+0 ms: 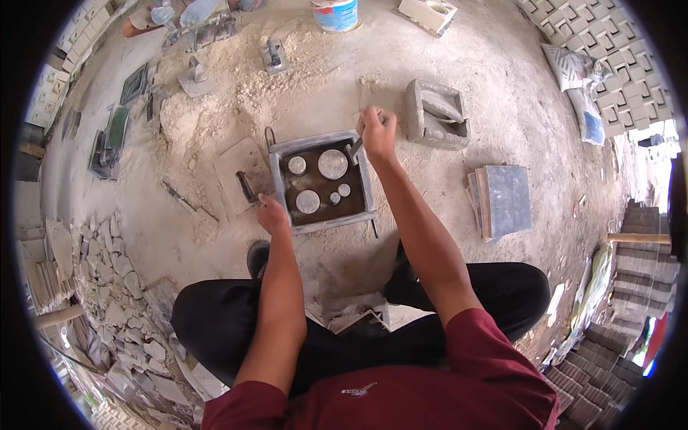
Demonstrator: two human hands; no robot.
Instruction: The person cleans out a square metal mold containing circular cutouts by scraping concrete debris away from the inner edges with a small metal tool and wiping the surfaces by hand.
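Note:
A square grey mould frame (322, 225) stands on the floor before me, with a dark brown bed inside. Several pale round discs of different sizes sit in it, the largest disc (332, 164) toward the far right. My right hand (378, 132) is closed in a fist above the far right corner, gripping a small flat grey tool (354, 148) that reaches down to the inner wall. By the frame's left side is my left hand (272, 215), its fingers curled; what they hold, if anything, is hidden. Close to it lies a flat board (233, 168) with a dark handle (246, 186).
Right of the frame are a rough grey box mould (437, 140) and leaning square slabs (505, 201). Trowels (274, 57) lie among pale powder heaps (190, 118). A bucket (335, 14) stands at the back. Broken pieces (115, 287) are piled left; a co-worker's hand (136, 27) shows far left.

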